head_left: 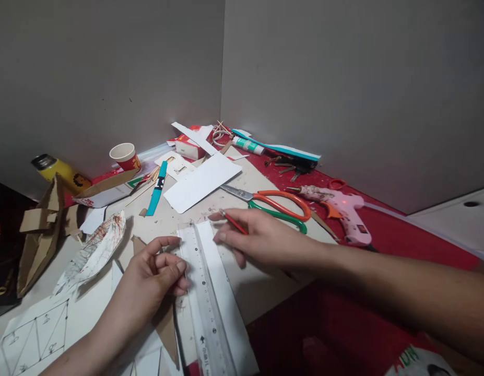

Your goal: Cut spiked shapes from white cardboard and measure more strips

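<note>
Head view: left hand (155, 271) half curled, fingertips pinning the edge of the steel ruler (205, 303), which lies on a white strip (229, 313) on the cardboard sheet (261, 287). Right hand (261, 240) pinches a red pencil (234, 222) by the ruler's top end. Risk: light one-sided pressure, so the ruler may pivot and skew the line. Scissors (276, 203) and glue gun (343, 211) sit near the right wrist; a snag is possible.

Dim, even indoor light, soft shadows, mild softness throughout, wide-angle stretch toward the edges.
</note>
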{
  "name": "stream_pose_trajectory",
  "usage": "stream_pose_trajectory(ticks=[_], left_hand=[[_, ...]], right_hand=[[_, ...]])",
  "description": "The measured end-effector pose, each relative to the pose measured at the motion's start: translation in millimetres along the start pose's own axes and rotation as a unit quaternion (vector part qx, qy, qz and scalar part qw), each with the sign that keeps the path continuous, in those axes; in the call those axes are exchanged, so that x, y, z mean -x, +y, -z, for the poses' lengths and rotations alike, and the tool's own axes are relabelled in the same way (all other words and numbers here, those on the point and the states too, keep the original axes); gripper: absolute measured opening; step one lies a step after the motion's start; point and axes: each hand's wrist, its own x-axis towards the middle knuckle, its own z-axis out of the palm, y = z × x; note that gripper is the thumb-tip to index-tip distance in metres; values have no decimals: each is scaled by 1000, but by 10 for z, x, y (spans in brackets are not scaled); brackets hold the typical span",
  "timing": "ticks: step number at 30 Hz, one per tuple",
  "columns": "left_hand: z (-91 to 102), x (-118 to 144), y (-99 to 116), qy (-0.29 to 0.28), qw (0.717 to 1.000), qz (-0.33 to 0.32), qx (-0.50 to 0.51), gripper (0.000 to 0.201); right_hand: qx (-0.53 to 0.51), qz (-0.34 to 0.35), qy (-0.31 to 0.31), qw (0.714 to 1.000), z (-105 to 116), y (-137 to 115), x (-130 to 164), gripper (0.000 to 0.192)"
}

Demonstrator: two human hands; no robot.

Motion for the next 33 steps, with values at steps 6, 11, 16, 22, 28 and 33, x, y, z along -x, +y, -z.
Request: stream_pose_trajectory(ticks=[6, 11, 16, 22, 28, 33], left_hand=[[3, -52, -59, -5, 996, -12, -90, 49], [82, 57, -90, 45, 890, -207, -404, 26], [84, 154, -179, -53, 629, -434, -643, 49], [60, 91, -291, -98, 549, -390, -732, 79], [46, 80, -350, -67, 527, -411, -741, 79], [39, 90, -387, -56, 542, -411, -731, 80]], right_hand=[[60, 30, 28, 997, 9, 73, -139, 11], [95, 62, 44, 993, 0, 175, -148, 17], [162, 131, 58, 976, 13, 226, -159, 13], [244, 173, 36, 953, -30, 299, -142, 43], [308, 191, 4, 932, -71, 411, -132, 61], [341, 198, -17, 919, -72, 421, -83, 63]])
